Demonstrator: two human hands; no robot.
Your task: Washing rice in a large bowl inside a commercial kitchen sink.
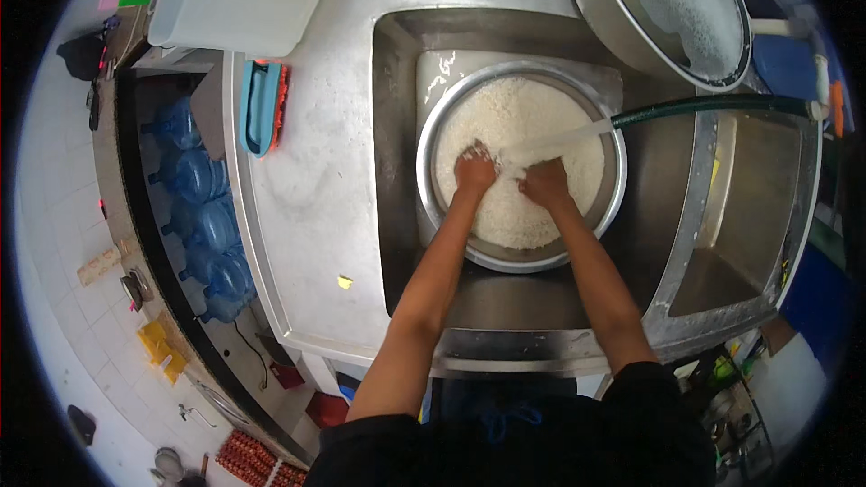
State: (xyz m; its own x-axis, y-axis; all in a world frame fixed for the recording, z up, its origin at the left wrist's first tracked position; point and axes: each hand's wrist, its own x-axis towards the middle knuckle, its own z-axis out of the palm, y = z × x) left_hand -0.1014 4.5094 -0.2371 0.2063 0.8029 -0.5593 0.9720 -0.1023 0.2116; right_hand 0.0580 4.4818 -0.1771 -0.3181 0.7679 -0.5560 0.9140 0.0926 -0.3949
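A wide round metal bowl (616, 207) stands in the sink basin, filled with wet white rice (519, 113). My left hand (475, 168) is pressed into the middle of the rice, its fingers curled and grains clinging around them. Just to its right, my right hand (545, 182) is closed, with its fingertips sunk in the rice and partly hidden. A dark green hose (704, 105) reaches over the bowl's right rim. From its end a whitish stream of water (559, 137) runs into the rice between my hands.
A large metal pot (663, 63) with cloudy, foamy liquid stands at the back right, beyond a second basin (749, 207). On the steel counter (316, 189) left of the sink lie a blue brush (262, 108) and a pale plastic tray (244, 0). Several blue water jugs (212, 225) sit below.
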